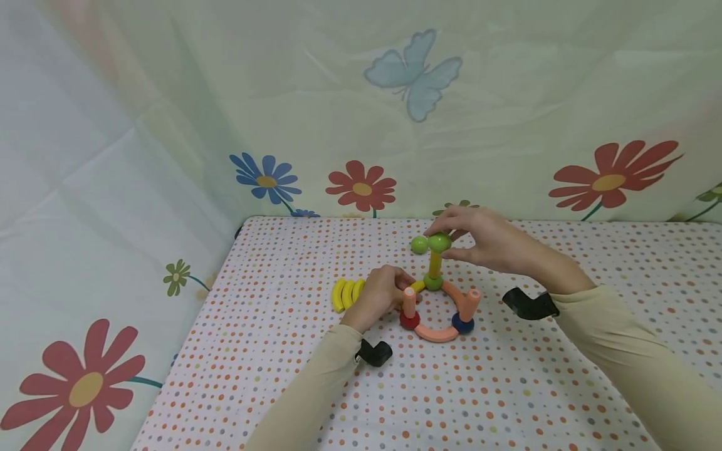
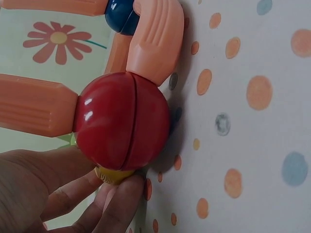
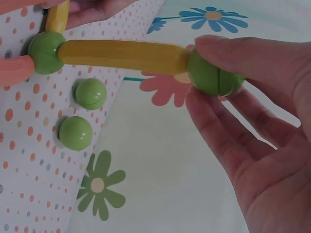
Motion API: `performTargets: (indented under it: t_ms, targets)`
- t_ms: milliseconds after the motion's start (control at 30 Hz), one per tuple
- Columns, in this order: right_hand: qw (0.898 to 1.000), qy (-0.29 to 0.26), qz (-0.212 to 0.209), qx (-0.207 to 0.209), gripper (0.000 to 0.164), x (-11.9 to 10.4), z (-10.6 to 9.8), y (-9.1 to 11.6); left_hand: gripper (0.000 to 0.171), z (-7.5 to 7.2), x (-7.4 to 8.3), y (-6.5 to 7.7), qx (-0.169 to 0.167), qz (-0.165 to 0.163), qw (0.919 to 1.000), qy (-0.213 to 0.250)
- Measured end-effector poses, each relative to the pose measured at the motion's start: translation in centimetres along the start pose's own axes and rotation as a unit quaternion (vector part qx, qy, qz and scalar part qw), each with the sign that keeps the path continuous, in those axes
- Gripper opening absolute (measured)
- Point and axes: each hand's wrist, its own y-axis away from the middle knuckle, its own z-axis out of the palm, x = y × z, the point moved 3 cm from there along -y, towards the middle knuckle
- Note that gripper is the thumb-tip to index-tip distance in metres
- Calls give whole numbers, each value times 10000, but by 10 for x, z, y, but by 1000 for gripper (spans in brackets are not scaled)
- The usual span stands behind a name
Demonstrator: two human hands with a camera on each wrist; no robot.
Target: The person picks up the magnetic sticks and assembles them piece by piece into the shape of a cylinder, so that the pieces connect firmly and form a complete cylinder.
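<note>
A ring of magnetic-looking toy sticks and balls lies on the table. Its red ball (image 2: 121,121), blue ball (image 1: 463,323) and green ball (image 1: 433,282) join curved pieces. Orange uprights (image 1: 408,302) rise from the red and blue balls, and a yellow stick (image 3: 124,55) stands on the green one. At the top of that stick, my right hand (image 1: 487,241) pinches another green ball (image 3: 214,73), which touches the stick's end. Low at the ring's left side, my left hand (image 1: 383,289) grips a yellow curved piece (image 2: 114,174) beside the red ball, its far part hidden by fingers.
Two loose green balls (image 3: 91,93) lie on the table behind the ring. Several yellow curved pieces (image 1: 342,295) sit in a row left of my left hand. A dotted cloth (image 1: 271,376) covers the table, and a flowered curtain (image 1: 316,94) hangs behind.
</note>
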Motion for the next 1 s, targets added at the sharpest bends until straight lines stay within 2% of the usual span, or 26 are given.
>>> performTargets:
  t_ms: [267, 367, 500, 633, 767, 900, 1000]
  targets:
    - [9999, -143, -84, -13, 40, 7, 3, 0, 29, 0, 0, -1, -59, -118, 9998, 153]
    - [9987, -498, 40, 42, 37, 10, 2, 1, 30, 0, 0, 0, -57, -148, 9997, 169]
    - [9920, -1121, 313, 490, 34, 25, 0, 3, 31, 0, 0, 0, 23, -149, 9999, 13]
    - [9896, -1049, 561, 814, 33, 49, 9, 3, 32, 0, 1, 1, 59, -206, 9998, -7]
    - [9911, -911, 757, 608, 28, 73, 29, 3, 32, -1, 0, 1, 37, -249, 9997, 56]
    - [9889, -1075, 982, 307, 34, 92, 49, 2, 32, -1, -1, 1, 35, -224, 9997, 77]
    - [9891, -1036, 1044, 63, 39, 97, 59, 2, 32, 0, -1, 0, 49, -189, 9998, 81]
